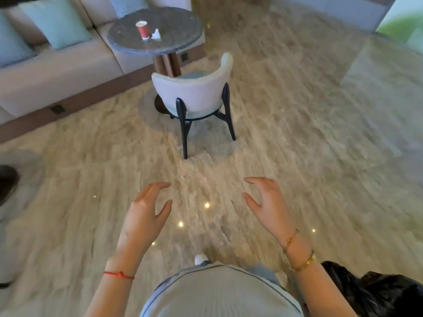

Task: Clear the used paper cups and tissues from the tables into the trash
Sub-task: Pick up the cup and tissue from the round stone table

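On round stone table, red paper cup, crumpled white tissue.

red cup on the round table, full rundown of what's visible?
The red paper cup looks like paper, with a white rim and a pale band at its base. It stands upright and open-topped near the middle of the round dark stone-look table. A crumpled white tissue lies just beside it to the right; whether they touch is unclear. Contents not visible. Neither hand is near it.
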`<state>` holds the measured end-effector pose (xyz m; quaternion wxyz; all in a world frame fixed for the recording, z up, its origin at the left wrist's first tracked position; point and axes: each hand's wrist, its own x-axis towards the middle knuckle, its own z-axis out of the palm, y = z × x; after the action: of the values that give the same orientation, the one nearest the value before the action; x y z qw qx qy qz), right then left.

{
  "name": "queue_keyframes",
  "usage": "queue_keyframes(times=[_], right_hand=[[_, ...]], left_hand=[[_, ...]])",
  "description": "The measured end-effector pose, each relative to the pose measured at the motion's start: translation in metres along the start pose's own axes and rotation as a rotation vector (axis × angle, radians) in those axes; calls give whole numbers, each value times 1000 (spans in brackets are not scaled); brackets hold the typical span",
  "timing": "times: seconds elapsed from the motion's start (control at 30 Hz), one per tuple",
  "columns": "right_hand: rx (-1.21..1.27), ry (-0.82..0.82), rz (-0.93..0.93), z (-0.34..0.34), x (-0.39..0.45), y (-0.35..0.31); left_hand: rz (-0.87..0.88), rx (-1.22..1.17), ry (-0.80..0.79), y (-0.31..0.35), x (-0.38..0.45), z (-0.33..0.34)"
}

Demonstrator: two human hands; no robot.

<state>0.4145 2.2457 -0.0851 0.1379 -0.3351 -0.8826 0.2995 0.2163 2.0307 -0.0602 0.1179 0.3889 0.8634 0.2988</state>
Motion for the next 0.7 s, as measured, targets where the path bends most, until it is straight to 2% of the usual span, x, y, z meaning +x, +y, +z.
queue_keyframes(times=[0.2, 0.4, 0.7], right_hand=[[16, -105, -124, 54, 68, -68], [15, -198, -215, 100, 152, -109], [43, -284, -311, 159, 343, -169]], left_hand=[[-133, 33, 96, -71, 20, -52], [-249, 39, 164, -118, 65, -79], [-335, 72, 266, -185, 216, -138]])
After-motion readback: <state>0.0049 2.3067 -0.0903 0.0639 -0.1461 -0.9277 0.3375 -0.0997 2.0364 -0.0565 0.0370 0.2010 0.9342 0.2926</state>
